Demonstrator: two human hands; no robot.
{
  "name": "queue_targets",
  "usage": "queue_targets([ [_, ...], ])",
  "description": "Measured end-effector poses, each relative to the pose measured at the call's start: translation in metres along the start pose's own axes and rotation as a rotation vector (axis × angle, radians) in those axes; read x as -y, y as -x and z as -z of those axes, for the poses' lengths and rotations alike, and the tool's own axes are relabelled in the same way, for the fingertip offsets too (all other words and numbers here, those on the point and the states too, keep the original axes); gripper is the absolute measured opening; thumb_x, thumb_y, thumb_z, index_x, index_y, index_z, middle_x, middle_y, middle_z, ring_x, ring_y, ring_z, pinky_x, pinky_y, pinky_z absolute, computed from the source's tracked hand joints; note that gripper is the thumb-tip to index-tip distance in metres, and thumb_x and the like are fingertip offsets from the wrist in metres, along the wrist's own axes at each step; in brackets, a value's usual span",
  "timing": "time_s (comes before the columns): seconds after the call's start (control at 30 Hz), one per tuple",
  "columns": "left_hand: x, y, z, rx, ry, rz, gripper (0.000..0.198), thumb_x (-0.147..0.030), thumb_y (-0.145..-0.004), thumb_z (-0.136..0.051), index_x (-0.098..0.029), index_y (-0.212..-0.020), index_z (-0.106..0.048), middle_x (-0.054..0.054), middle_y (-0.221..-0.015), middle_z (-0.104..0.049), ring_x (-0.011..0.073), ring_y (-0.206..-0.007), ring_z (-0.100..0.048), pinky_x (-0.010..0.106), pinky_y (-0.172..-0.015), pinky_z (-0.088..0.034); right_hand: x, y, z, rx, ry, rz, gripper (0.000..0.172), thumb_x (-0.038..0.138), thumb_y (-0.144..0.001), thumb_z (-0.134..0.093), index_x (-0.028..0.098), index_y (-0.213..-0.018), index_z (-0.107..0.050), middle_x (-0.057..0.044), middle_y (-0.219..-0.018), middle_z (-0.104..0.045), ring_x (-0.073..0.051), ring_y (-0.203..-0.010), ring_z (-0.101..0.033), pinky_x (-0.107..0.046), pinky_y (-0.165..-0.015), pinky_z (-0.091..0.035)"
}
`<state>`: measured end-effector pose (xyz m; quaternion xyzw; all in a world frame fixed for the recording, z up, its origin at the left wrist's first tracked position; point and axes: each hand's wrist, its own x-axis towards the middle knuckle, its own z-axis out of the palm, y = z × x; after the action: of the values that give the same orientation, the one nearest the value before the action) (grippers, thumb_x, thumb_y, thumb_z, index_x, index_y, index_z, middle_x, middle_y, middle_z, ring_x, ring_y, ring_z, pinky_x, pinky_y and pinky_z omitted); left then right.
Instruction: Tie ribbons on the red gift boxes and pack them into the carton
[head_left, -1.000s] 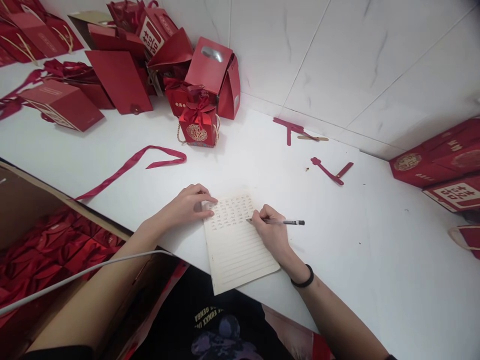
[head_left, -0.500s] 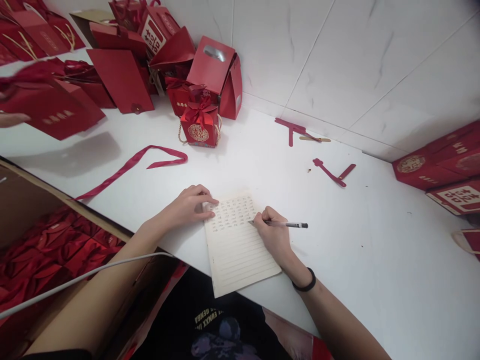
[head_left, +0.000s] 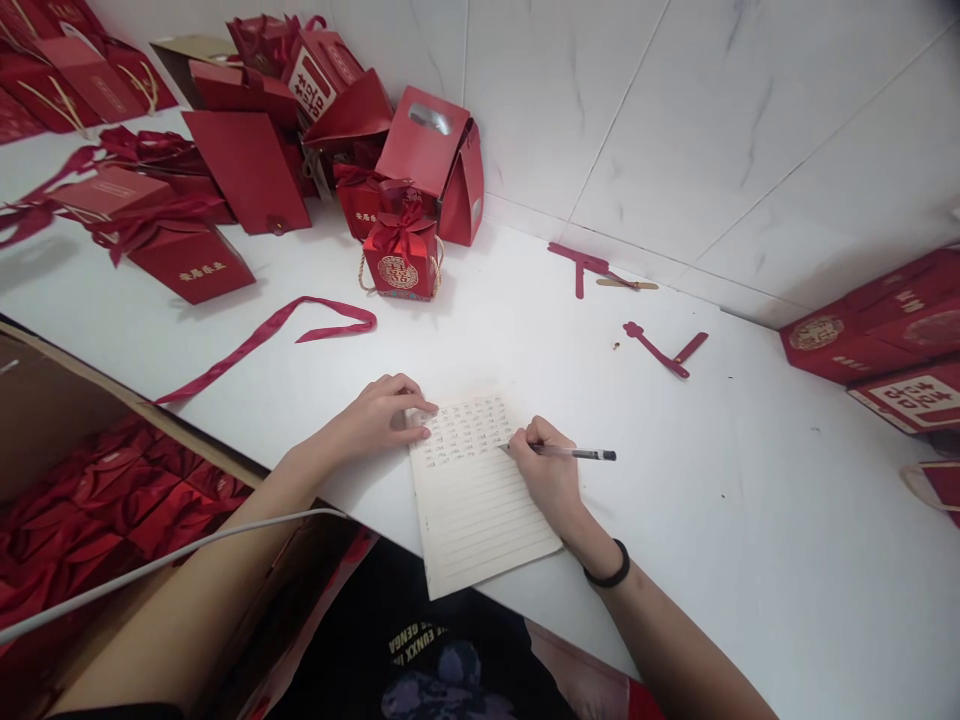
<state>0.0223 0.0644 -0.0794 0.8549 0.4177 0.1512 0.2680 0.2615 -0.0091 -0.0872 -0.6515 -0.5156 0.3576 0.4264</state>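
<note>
From my remote seat I am seeing the right hand (head_left: 546, 470) grasping a slim clear-and-black pen (head_left: 574, 453) close to its point, the black rear end sticking out past the knuckles on the right. The point is sitting at the right end of the lowest handwritten rows on a cream, lined paper notepad (head_left: 480, 520), which is lying between both hands at the near edge of the white tabletop (head_left: 675, 520).

I am not managing to read the tiny handwriting, nor to tell whether the point is touching the paper. The right hand is covering part of the notepad's right margin and hiding its own curled fingers. A thin white cable (head_left: 187, 553) is crossing in front of the left forearm, and the red printed cardboard boxes (head_left: 885, 325) are running out of view at the right.

The left hand (head_left: 381, 415) is holding nothing; its thumb and index finger are spreading over the notepad's upper-left corner. The right wrist, wearing a black band (head_left: 619, 568), is angling inward.
</note>
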Motion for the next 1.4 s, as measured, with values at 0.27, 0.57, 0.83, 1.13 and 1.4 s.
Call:
queue_targets([
  [0.27,-0.001,0.0,0.0,0.009,-0.001,0.006,0.023,-0.033,-0.077,-0.06,-0.025,-0.098,-0.067,0.003,-0.097,-0.054,0.0179,-0.091,-0.05,0.035,-0.085,-0.041,0.0,0.001,0.0,0.015,0.002,0.014,0.032,0.024,-0.073,-0.046,0.022,-0.058,-0.018,0.006,-0.053,-0.019,-0.009,-0.05,-0.02,-0.024,-0.044,-0.016],
  [0.57,-0.005,-0.001,0.003,0.013,0.043,0.032,0.022,-0.028,-0.073,-0.063,-0.023,-0.094,-0.068,0.004,-0.096,-0.056,0.0191,-0.09,-0.052,0.038,-0.086,-0.042,-0.002,-0.007,0.007,-0.233,-0.203,-0.005,0.033,0.043,-0.08,-0.054,0.021,-0.062,-0.038,0.004,-0.055,-0.044,-0.012,-0.051,-0.041,-0.024,-0.05,-0.034],
  [0.83,-0.005,0.011,0.009,-0.098,0.289,0.178,0.03,-0.037,-0.08,-0.055,-0.022,-0.106,-0.062,0.007,-0.106,-0.055,0.0181,-0.095,-0.056,0.033,-0.087,-0.046,-0.01,-0.015,0.019,-0.14,-0.23,-0.154,0.058,0.073,-0.079,-0.036,0.02,-0.088,-0.057,0.002,-0.043,-0.045,-0.016,-0.042,-0.04,-0.025,-0.041,-0.028],
  [1.13,0.026,-0.05,0.06,-0.697,0.13,0.516,0.063,-0.03,-0.07,-0.062,-0.015,-0.126,-0.036,0.017,-0.129,-0.042,0.0278,-0.126,-0.038,0.041,-0.103,-0.034,-0.002,-0.014,0.0,-0.127,-0.311,-0.173,0.053,0.073,-0.071,-0.045,0.022,-0.058,-0.049,0.001,-0.036,-0.044,-0.015,-0.037,-0.04,-0.026,-0.04,-0.031],
  [1.4,0.009,-0.138,0.07,-0.801,0.061,0.774,0.099,-0.042,-0.059,-0.072,-0.014,-0.135,-0.016,0.024,-0.141,-0.025,0.0384,-0.135,-0.02,0.057,-0.101,-0.028,-0.003,-0.023,0.003,-0.032,-0.359,-0.183,0.051,0.071,-0.065,-0.049,0.021,-0.055,-0.047,0.001,-0.034,-0.045,-0.013,-0.035,-0.038,-0.024,-0.04,-0.029],
])
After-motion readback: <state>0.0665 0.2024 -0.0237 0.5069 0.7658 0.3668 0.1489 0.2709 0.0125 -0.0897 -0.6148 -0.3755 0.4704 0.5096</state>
